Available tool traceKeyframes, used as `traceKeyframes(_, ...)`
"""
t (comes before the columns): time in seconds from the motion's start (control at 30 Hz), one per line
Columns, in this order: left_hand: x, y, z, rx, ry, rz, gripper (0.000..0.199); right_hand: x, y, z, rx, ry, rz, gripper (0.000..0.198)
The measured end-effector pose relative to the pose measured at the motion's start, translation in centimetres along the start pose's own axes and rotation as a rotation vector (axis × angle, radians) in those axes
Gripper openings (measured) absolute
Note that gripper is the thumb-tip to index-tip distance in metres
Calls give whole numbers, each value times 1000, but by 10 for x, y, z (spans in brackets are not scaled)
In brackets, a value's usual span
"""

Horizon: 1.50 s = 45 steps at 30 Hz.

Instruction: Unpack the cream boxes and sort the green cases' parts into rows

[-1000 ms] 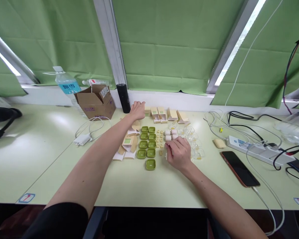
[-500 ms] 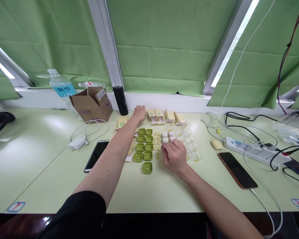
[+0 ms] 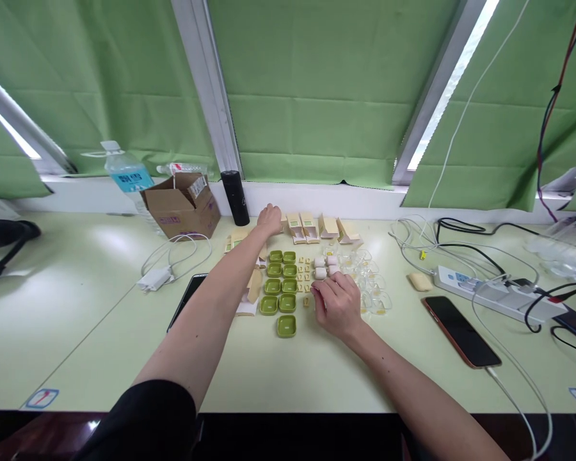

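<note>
My left hand (image 3: 269,220) reaches to the back of the table, fingers curled down beside the small cream cartons (image 3: 310,227); what it grips is hidden. Nearer me, my right hand (image 3: 338,302) is closed in a pinch, and anything between its fingertips is too small to make out. It is next to several white blocks (image 3: 320,273) and clear plastic covers (image 3: 379,302). Between my arms, small green square trays (image 3: 287,326) stand in two columns with one in front. Tiny yellow pieces (image 3: 306,301) lie in rows beside them. More cartons (image 3: 254,286) are partly behind my left forearm.
A cardboard box (image 3: 185,211), a black bottle (image 3: 235,198) and a large water bottle (image 3: 127,173) stand at the back left. My left arm partly covers a phone (image 3: 186,298). On the right are another phone (image 3: 461,331), a power strip (image 3: 494,294) and tangled cables.
The view has shifted slightly, so the table items appear a little farther right and lower. My left forearm now covers more of the left phone. My right hand stays pinched in about the same place.
</note>
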<state>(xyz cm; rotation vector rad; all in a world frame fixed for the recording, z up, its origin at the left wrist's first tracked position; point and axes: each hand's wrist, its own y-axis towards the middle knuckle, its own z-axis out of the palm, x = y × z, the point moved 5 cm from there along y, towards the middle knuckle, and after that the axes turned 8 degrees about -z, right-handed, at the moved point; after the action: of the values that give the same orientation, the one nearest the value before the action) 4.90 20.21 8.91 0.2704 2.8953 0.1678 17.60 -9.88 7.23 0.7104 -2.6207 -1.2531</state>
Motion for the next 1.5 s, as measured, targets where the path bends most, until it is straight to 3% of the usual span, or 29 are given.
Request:
traceKeyframes(0.2, -1, -34, -43, -68, -153, 144, 53, -5, 0, -3, -126, 85, 19, 10)
traceKeyframes(0.3, -3, -70, -61, -111, -240, 247, 48, -15, 3, -4, -150, 213, 113, 16)
traceKeyframes(0.37, -6, -103, -72, -160, -431, 351, 47, -22, 6, -6, -161, 320, 196, 25)
traceKeyframes(0.5, -9, -168, -76, -91, -708, 423, 46, -32, 14, -7, -164, 586, 321, 47)
traceKeyframes(0.67, -15, -219, -68, -9, -831, 468, 45, -26, 21, 3, 26, 1033, 396, 64)
traceKeyframes(0.8, -12, -228, -56, -1, -852, 432, 47, -21, 17, 11, 130, 1144, 428, 54)
traceKeyframes(0.93, -9, -232, -43, 13, -961, 400, 44, -22, 7, 14, 85, 1101, 434, 54)
traceKeyframes(1.03, -9, -239, -36, -13, -1023, 449, 40, -20, 1, 13, 90, 1106, 387, 56)
traceKeyframes(1.13, -8, -245, -36, -135, -1000, 524, 40, -17, -4, 10, 120, 1130, 363, 53)
traceKeyframes(1.33, -5, -253, -39, -472, -858, 589, 39, -15, -8, 14, 63, 1152, 452, 51)
traceKeyframes(1.5, -3, -253, -35, -554, -794, 548, 40, -16, -10, 15, -40, 1094, 517, 60)
